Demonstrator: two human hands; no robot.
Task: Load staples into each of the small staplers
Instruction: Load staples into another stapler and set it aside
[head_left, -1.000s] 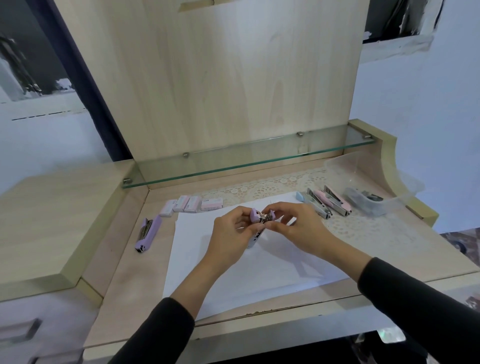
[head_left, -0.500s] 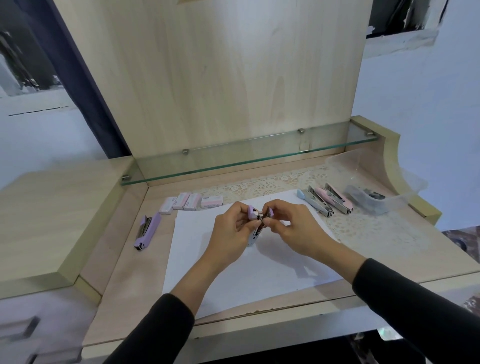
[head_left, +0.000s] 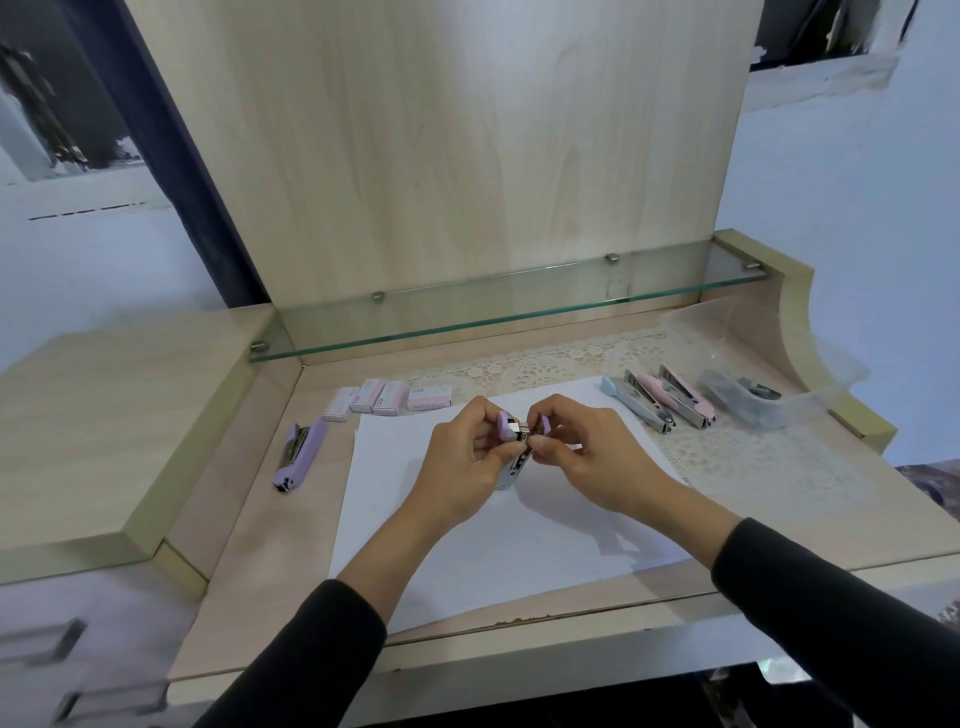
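Note:
A small purple stapler (head_left: 515, 447) is held above the white paper sheet (head_left: 467, 540), hinged open with its metal magazine showing. My left hand (head_left: 462, 462) grips its body from the left. My right hand (head_left: 582, 447) pinches at the magazine and the raised purple lid from the right. Whether a staple strip is between the fingers is too small to tell. Another purple stapler (head_left: 300, 454) lies at the left. A blue stapler (head_left: 631, 402) and two pink staplers (head_left: 680, 397) lie at the back right. Several staple boxes (head_left: 387, 400) sit in a row behind the paper.
A clear plastic tub (head_left: 769, 358) with dark items stands at the far right on a lace mat (head_left: 753, 457). A glass shelf (head_left: 509, 306) overhangs the desk's back. A raised wooden ledge (head_left: 104, 426) borders the left side.
Both hands stay together on the purple stapler with only small finger shifts at its open top. Nothing else on the desk has moved.

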